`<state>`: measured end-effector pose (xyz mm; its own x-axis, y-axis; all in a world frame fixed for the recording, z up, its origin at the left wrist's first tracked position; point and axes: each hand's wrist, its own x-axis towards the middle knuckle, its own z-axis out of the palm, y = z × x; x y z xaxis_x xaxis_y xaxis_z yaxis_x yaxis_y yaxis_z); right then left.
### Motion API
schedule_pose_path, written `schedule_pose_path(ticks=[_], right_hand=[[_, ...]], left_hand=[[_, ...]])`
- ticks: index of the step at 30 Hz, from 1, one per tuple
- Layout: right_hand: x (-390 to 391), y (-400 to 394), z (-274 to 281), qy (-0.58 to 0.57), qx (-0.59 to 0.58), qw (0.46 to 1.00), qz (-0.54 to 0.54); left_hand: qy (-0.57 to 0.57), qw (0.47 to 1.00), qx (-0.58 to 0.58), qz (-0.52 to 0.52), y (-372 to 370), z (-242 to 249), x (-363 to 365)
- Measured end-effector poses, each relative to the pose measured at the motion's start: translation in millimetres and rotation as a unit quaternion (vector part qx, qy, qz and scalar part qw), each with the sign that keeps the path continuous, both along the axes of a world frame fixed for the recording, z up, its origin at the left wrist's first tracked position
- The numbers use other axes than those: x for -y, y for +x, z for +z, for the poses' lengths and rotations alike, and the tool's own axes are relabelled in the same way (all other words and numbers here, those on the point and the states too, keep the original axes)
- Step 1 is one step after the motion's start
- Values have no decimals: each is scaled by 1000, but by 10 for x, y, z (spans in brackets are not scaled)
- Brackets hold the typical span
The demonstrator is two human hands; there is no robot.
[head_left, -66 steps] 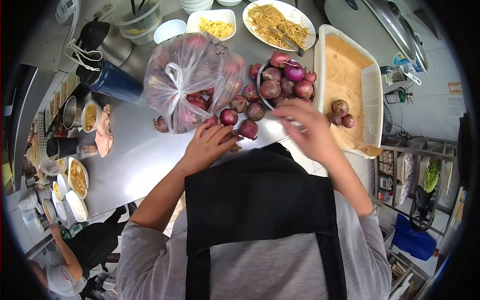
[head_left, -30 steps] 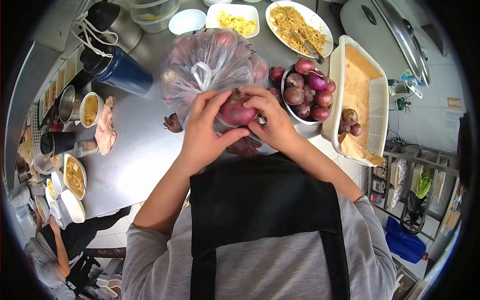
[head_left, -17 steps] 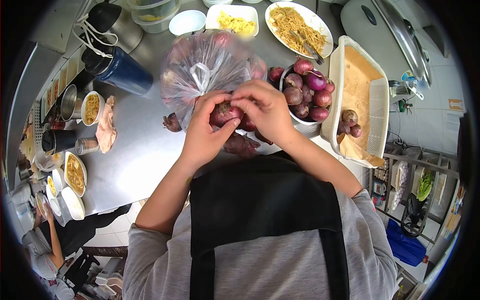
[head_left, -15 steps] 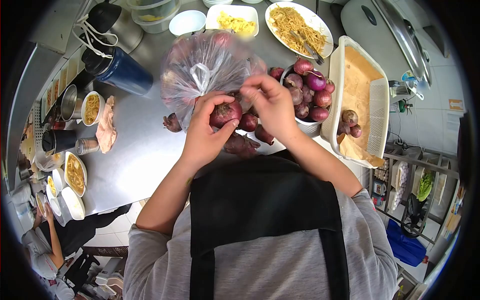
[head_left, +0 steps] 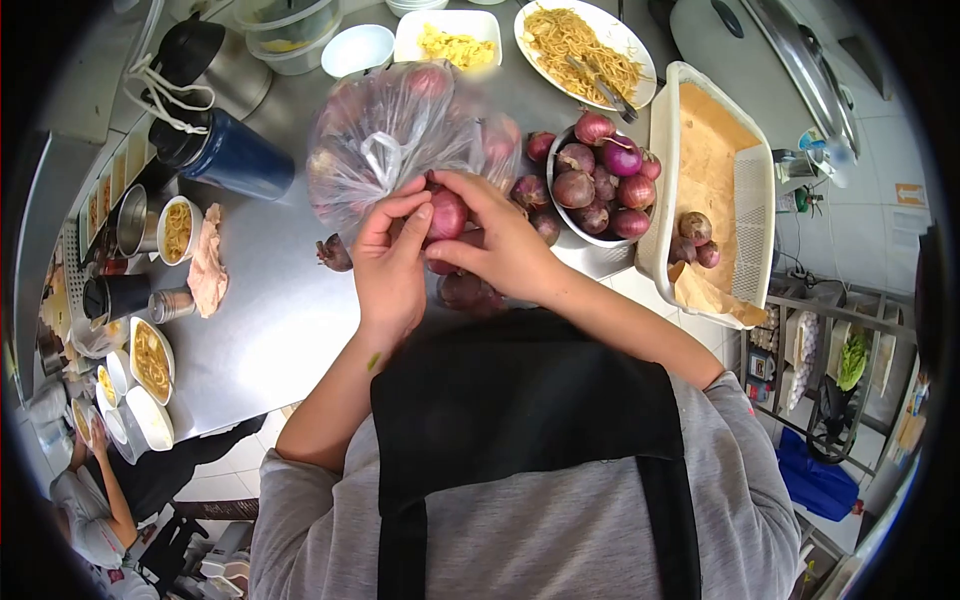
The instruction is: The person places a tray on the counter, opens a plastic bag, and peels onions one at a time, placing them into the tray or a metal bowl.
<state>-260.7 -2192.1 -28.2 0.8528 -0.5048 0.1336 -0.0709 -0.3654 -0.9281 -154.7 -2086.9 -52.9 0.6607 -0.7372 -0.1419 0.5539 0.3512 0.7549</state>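
A red onion [head_left: 447, 215] sits between my two hands, over the counter's near edge. My left hand [head_left: 393, 255] pinches its left side with thumb and fingers. From the right, my right hand [head_left: 500, 240] curls round the same onion, fingers at its top and thumb below. Just beyond them rests a knotted clear plastic bag [head_left: 375, 125] full of onions. More onions lie under and beside my hands, partly hidden by them. To the right stands a metal bowl [head_left: 622, 238] heaped with red onions.
Right of the bowl is a white plastic basket [head_left: 660, 225] lined with brown paper, holding a few onions. Noodles on a plate [head_left: 648, 95] and a dish of yellow food [head_left: 405, 40] stand behind. A blue bottle [head_left: 240, 160] is at left. Another person's arm [head_left: 118, 490] shows lower left.
My right hand has come in from the right and closed on the onion beside my left hand. The onion is turned in my fingers. The whole view has shifted slightly.
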Motion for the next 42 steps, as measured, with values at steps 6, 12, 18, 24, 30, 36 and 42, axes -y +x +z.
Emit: schedule_pose_path(ticks=[6, 12, 18, 24, 30, 36, 42], right_hand=[[53, -84, -2, -37, 3, 999, -3], [102, -194, 68, 403, 28, 915, 9], [277, -434, 111, 446, -11, 895, 5], [352, -785, 146, 664, 110, 739, -19], [284, -925, 197, 615, 79, 784, -24], [353, -1203, 415, 323, -7, 936, -142], [1126, -1967, 499, 476, 133, 771, -402]], left_hand=[[2, 999, -12, -30, 24, -63, -22], [16, 994, -94, -58, 88, 34, -3], [7, 992, -90, -94, 56, 26, 22], [89, 987, -2, -134, -143, 70, 97], [127, 969, 14, -210, -404, 273, 335], [145, 957, 30, -249, -149, 83, 307], [159, 967, 5, -198, 262, 43, 263]])
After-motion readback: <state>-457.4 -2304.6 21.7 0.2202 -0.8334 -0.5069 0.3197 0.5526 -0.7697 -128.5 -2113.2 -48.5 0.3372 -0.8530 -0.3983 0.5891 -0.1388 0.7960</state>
